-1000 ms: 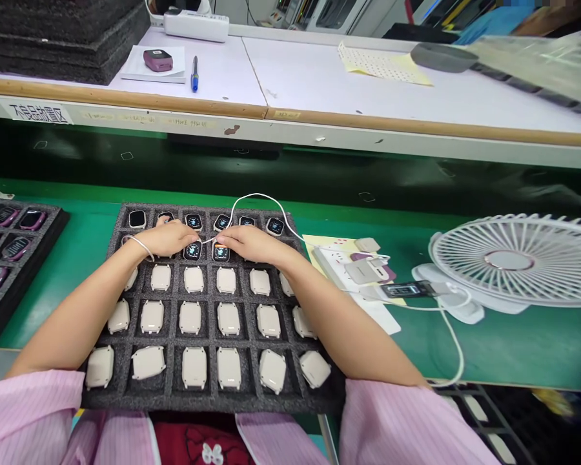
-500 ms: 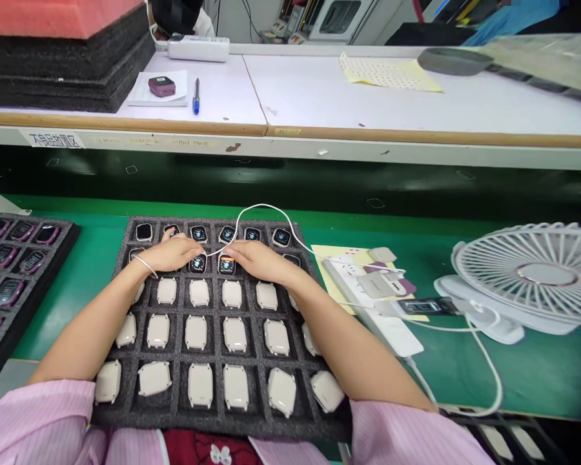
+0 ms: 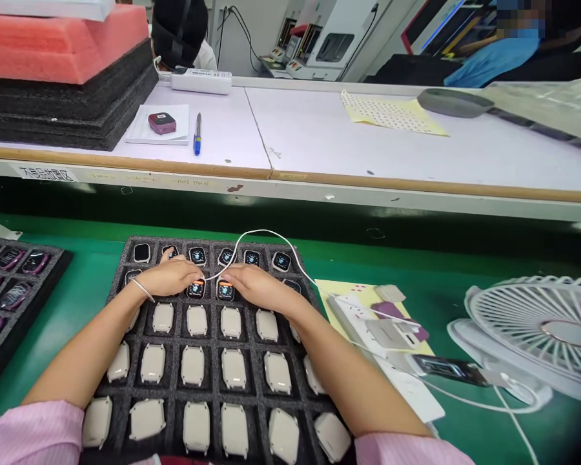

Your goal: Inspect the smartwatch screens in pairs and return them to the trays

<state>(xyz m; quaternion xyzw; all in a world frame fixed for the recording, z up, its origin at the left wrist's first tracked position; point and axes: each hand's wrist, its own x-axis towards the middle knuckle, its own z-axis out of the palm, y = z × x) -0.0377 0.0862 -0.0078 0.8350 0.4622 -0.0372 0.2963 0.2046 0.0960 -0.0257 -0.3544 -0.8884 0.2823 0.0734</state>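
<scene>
A dark foam tray (image 3: 213, 445) holds pale smartwatches in rows of compartments. Several in the back rows have lit screens; those in the front rows lie with plain pale faces up. My left hand (image 3: 167, 276), with a bangle at the wrist, has its thumb at the end of a white cable (image 3: 271, 232), beside a lit smartwatch (image 3: 196, 289) with an orange band on its screen. The fingers of my right hand (image 3: 256, 285) close at the top edge of another lit smartwatch (image 3: 225, 290). The hands partly hide the second row.
Left stands another foam tray (image 3: 53, 258) with purple-framed watches. Right are a white power strip (image 3: 401, 381) with adapters and cables, and a white fan (image 3: 547, 323). A raised shelf (image 3: 319, 142) runs behind, bearing foam blocks (image 3: 68, 58), a notepad and a pen (image 3: 197, 135).
The view has tilted up, so everything sits lower. An orange band now shows on the smartwatch by my left thumb. Both hands stay in about the same place over the tray.
</scene>
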